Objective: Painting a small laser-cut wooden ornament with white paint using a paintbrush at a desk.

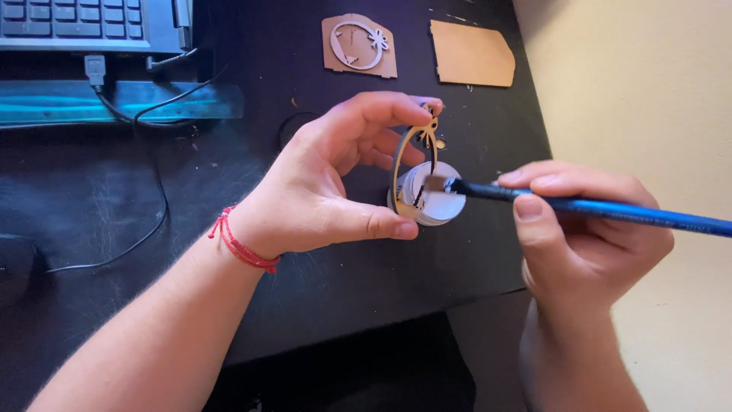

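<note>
The left forearm runs up from the lower left of the frame, a red string bracelet [242,246] at the wrist. The left hand [320,183] sits at the centre of the frame, its fingers [381,111] pinching a thin wooden ring [404,152] between forefinger tip above and thumb below, so the ring stands on edge, with a small flower-like cutout at its top. The right hand [587,236], at the lower right of the frame, has its fingers [534,221] closed around a blue brush [595,207], which lies nearly level and points left. The brush tip meets the inner side of the ring; whether it also touches the white pot [436,200] just behind is hard to tell. That round pot stands on the black counter [320,290], directly under the ring.

At the top centre of the frame lie two flat wooden pieces: a cutout panel [358,44] with a ring shape in it and, just to its right, a plain panel [471,53]. A keyboard [84,23] occupies the upper left corner, with black cables [156,191] trailing down from it across the counter.
</note>
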